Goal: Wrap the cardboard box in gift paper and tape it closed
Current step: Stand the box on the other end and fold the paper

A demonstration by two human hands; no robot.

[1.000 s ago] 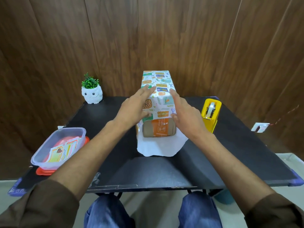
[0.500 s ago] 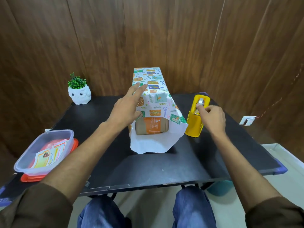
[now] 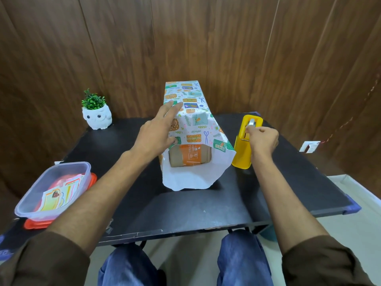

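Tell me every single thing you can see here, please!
cardboard box: one, brown with an orange label, middle of the table, under the paper
gift paper: one sheet, white with colourful pictures, draped over the box, near end open
tape dispenser: one, yellow, right of the box
owl pot: one, white with a green plant, back left
plastic tub: one, clear, front left, colourful cards inside
lid: one, orange-red, under the tub
table: one, black
wall: brown wood panels, behind the table
knees: two, blue jeans, below the table's near edge
left hand: straight fingers pressing the paper on the box
right hand: fingers curled at the dispenser's top
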